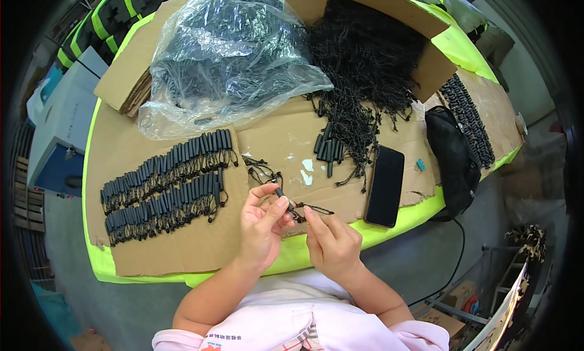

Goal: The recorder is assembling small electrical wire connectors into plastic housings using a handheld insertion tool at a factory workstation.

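Note:
A small black tube (280, 193) is pinched between the thumb and fingers of my left hand (258, 226), upright and slightly tilted. From its lower end runs a thin knotted black cord (319, 210) with a loop. My right hand (334, 241) is closed, thumb and forefinger pressed together at the cord close to the tube; the exact grip is partly hidden. Behind my left hand lie a few loose cord loops (261, 169). To the left, two rows of black tubes with cord loops (161, 208) lie side by side on cardboard (176, 256).
Loose black tubes (329, 149) lie beside a heap of knotted cords (359, 116) spilling from a carton (441, 68). A filled clear plastic bag (231, 52) stands at the back. On the right are a phone (385, 186), a black pouch (450, 162) and dark braided rows (468, 119).

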A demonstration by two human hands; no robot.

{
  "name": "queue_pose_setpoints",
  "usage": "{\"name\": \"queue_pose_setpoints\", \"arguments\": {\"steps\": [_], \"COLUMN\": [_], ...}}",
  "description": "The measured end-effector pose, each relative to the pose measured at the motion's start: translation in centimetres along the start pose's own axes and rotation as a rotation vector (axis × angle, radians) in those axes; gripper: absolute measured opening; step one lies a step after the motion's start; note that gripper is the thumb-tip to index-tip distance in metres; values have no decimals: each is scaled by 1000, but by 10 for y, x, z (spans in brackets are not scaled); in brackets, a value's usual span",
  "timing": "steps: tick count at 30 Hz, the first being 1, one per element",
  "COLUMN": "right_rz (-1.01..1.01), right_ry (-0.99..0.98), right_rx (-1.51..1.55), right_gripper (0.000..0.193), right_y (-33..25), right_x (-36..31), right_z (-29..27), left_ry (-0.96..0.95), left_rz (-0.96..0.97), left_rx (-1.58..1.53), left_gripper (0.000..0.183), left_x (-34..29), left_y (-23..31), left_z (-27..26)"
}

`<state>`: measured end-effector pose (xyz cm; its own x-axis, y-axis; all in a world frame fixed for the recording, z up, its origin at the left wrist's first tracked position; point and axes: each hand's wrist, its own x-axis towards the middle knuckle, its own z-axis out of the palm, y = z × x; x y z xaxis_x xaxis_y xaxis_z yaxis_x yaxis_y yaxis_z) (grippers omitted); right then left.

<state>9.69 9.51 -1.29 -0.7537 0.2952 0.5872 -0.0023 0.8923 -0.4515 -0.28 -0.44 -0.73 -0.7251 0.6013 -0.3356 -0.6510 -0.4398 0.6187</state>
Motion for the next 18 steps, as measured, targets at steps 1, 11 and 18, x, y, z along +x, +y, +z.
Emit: {"name": "queue_pose_setpoints", "arguments": {"steps": [1,11,18], "right_rz": [-12,-26,87], "right_ry": [20,33,-4], "right_rx": [-8,2,-3], "right_gripper": [41,39,37], "right_y": [1,-2,-5], "right_x": [0,0,-2], "right_z": [0,6,15], "left_ry": [-3,-8,-22], "left_rz": [31,161,368], "left_rx": [24,188,308], "left_gripper": [30,29,27], "left_x": [0,-5,-8], "left_y": [0,-7,-20], "left_z": [1,1,3]}}
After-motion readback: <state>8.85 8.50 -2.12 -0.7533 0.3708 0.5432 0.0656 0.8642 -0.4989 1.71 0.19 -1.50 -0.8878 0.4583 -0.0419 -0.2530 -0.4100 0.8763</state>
